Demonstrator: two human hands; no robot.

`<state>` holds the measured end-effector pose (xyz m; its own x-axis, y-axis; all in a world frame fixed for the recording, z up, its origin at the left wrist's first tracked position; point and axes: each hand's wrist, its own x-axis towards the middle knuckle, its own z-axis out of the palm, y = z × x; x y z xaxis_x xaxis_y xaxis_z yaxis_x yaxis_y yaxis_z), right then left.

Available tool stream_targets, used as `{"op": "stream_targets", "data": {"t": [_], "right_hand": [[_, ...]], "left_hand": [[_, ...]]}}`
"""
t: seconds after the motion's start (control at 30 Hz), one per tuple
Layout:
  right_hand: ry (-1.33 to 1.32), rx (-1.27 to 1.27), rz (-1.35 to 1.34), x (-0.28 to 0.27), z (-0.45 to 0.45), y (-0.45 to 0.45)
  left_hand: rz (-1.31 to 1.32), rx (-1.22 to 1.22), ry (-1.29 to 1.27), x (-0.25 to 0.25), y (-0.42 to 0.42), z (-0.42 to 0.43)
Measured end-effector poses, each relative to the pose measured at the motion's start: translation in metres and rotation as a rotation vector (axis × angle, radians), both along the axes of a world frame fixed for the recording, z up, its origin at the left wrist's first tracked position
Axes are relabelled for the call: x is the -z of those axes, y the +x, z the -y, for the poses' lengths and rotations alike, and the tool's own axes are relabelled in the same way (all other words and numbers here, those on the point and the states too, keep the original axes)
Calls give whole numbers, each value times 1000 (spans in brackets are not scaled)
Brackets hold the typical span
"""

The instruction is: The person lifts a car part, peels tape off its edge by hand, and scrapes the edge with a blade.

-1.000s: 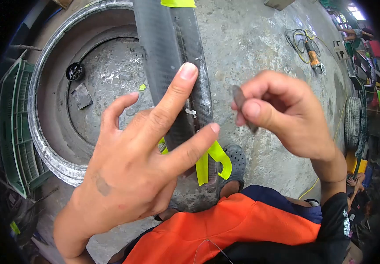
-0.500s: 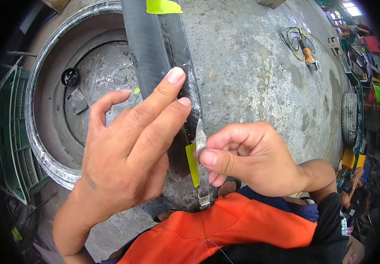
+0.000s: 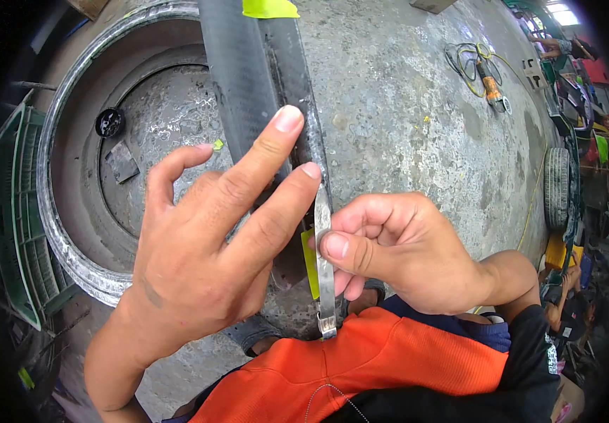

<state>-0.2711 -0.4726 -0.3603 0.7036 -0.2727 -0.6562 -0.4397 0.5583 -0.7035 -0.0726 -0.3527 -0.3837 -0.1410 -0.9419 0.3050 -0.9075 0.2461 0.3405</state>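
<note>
A long dark carbon-fibre piece [image 3: 237,63] with a woven surface and a raised edge runs from the top of the view down past my hands. Yellow-green tape [image 3: 270,8] is stuck near its top, and another strip of tape [image 3: 310,264] lies along its lower edge. My left hand [image 3: 209,225] holds the piece, two fingertips pressed on its edge; the thumb is hidden below. Between thumb and fingers my right hand [image 3: 399,254] pinches a slim metal knife [image 3: 325,282], lying lengthwise along the piece's edge with its upper end near my left fingertip.
A large round rim [image 3: 47,176] lies on the floor at left, with a small black cup [image 3: 110,123] inside. Beside it stands a green crate [image 3: 19,211]. An orange power tool [image 3: 489,84] with a cord rests on the concrete at right, near a tyre [image 3: 557,189].
The carbon-fibre piece has shifted slightly right. My left fingertips have spread a little farther apart, the lower one moving right toward the edge. The knife stays pinched, turned slightly.
</note>
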Motion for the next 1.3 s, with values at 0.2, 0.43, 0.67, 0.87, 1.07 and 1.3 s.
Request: {"op": "stream_targets", "data": {"t": [0.2, 0.43, 0.67, 0.87, 1.07, 1.3], "right_hand": [[-21, 68, 33, 5, -6, 0], [-42, 56, 62, 4, 4, 1], [-56, -24, 57, 8, 2, -1], [22, 51, 57, 7, -2, -1], [13, 15, 74, 8, 0, -1], [-23, 43, 44, 6, -5, 1]], "left_hand": [[6, -5, 3, 1, -1, 0], [40, 7, -15, 1, -1, 1], [5, 1, -13, 4, -1, 1], [33, -1, -19, 4, -1, 1], [46, 2, -17, 3, -1, 1], [47, -1, -21, 4, -2, 0]]}}
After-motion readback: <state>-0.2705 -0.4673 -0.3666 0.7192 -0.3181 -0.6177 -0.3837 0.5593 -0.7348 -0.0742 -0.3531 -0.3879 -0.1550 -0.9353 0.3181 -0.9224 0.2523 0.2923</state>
